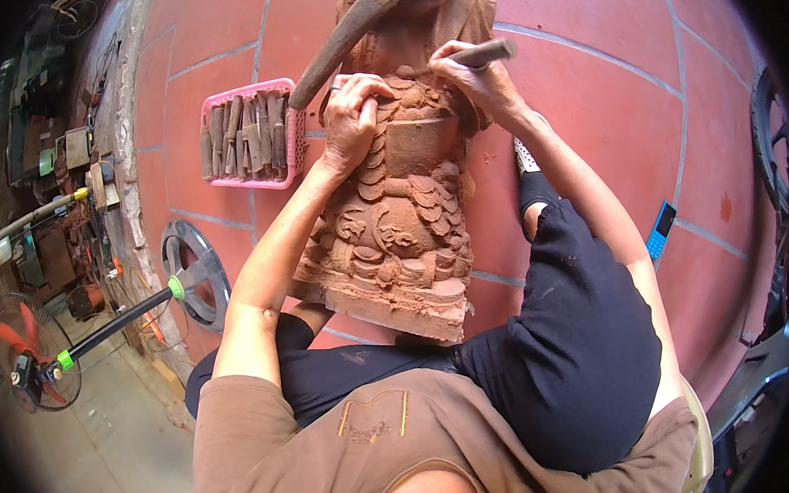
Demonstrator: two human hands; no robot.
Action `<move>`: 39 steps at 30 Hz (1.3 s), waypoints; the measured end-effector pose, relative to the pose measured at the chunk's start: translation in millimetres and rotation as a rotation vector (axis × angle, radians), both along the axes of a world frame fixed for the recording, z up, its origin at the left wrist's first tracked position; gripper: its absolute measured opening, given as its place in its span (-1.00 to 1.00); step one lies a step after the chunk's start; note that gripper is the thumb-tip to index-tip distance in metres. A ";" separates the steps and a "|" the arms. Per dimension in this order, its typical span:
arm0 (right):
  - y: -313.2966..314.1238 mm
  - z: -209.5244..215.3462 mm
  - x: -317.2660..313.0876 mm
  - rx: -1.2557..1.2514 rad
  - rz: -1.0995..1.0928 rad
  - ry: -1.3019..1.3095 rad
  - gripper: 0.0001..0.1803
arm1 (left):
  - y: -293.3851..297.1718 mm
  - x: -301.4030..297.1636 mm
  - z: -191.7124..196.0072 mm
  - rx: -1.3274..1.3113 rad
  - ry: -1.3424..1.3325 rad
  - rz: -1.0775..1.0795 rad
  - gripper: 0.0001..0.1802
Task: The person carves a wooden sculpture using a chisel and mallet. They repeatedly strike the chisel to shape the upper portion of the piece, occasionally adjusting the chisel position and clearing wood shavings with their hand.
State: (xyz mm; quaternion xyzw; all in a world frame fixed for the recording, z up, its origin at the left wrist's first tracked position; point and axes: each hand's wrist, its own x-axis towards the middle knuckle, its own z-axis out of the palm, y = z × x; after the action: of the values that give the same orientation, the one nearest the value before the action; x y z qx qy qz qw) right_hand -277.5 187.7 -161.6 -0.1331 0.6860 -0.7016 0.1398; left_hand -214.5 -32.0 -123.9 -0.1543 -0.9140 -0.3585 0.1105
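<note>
A reddish-brown wood carving [405, 220] lies lengthwise before me, its flat base toward my legs, with scale-like plates and rounded ornaments cut in relief. My right hand [477, 78] is closed around a carving chisel [484, 53] over the carving's right side; its dark round handle sticks out past the hand, and the working end is hidden. On the carving's left side rests my left hand [352, 122], fingers curled and a ring on one of them. Whatever those fingers may pinch is hidden. A long curved wooden piece [344, 40] crosses the carving's far end.
Left of the carving, a pink plastic basket [296, 155] holds several wooden-handled tools [248, 134]. A blue phone [662, 229] lies on the red tile floor [592, 123] at right. A pedestal fan [31, 351] with a round base [196, 275] lies at lower left.
</note>
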 end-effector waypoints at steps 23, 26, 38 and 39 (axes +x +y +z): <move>22.6 33.0 -25.4 0.266 0.429 0.322 -0.79 | 1.1 1.5 3.2 -0.038 -0.048 0.008 -0.80; 19.9 30.6 -26.8 0.279 0.383 0.381 -0.79 | -0.1 1.6 1.2 -0.036 -0.038 0.007 -0.80; 9.4 39.4 -3.1 0.387 0.134 0.228 -0.77 | 2.5 0.0 1.5 -0.021 0.004 0.007 -0.81; 8.3 46.5 -2.7 0.425 0.159 0.161 -0.79 | 2.1 -0.3 0.2 -0.010 0.020 0.005 -0.82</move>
State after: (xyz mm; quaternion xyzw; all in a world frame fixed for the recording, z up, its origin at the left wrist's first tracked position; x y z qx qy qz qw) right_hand -280.2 196.0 -115.1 -0.2099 0.8144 -0.5155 0.1643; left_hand -214.7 -29.8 -123.7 -0.1563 -0.9149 -0.3524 0.1196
